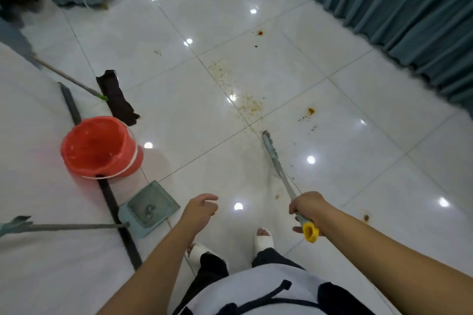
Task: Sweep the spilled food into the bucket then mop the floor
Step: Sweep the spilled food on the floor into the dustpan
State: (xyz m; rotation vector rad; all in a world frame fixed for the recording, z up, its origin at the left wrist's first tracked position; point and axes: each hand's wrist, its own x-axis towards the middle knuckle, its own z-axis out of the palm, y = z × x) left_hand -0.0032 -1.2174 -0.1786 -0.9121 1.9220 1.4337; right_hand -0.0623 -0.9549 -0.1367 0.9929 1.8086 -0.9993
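Your right grip is curled round the broom, just ahead of its yellow end cap. The handle slants forward and down to the broom head, which rests on the white tiled floor. Your left grip holds nothing, its fingers loosely bent above the floor.

The spilled food lies just beyond the broom head as brownish speckles along a tile seam. An orange blob sits to its right, and smaller spots lie farther off.

The dustpan lies flat just left of your left grip, its long handle running off to the left. The red bucket, lined with a red bag, stands just beyond the dustpan. Past it, the mop lies with its dark cloth head on the floor. Teal drapes hang at far right.
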